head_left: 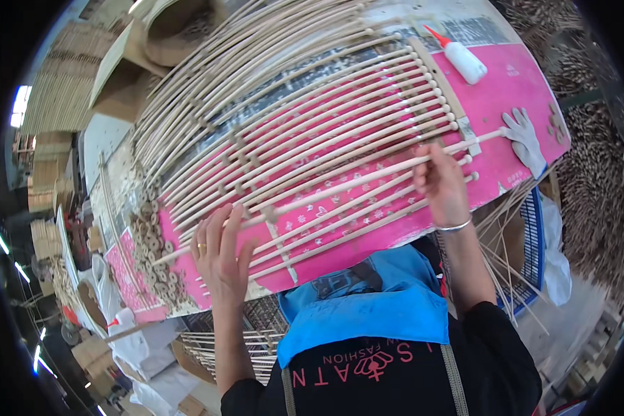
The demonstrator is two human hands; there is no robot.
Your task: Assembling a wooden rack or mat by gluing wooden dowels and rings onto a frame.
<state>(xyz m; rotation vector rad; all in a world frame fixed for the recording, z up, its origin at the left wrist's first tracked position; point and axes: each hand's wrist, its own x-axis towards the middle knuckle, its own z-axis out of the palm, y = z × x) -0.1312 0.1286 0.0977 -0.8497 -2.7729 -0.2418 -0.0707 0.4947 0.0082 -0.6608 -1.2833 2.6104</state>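
Worktable [492, 163], pink sheet over part of its top, set at a slant.

Row of rods [312, 118], pale wood, laid roughly parallel across the table, many with rounded tips at the right.

Held rod [347, 187], pale wood, one; lies aslant above the near part of the sheet, lower end beyond the left hand, upper end close to the glove, a small ring-like piece around or against it between the hands.

Right hand [442, 182], forearm rising from the lower right, wrist banded in silver, fingers curled inward; thumb and fingers together, clamped on the held rod toward its upper end.

Left hand [222, 253], forearm nearly upright from the lower edge, back of hand upward; fingers bent over the held rod toward its lower end, thumb apart from them; whether they clamp it cannot be told.

Glove [525, 142], pale, flat on the sheet at the right.

Bottle [465, 63], white, red nozzle, lying on its side near the far edge.

Wooden rings [161, 267], small, heaped left of the left hand.
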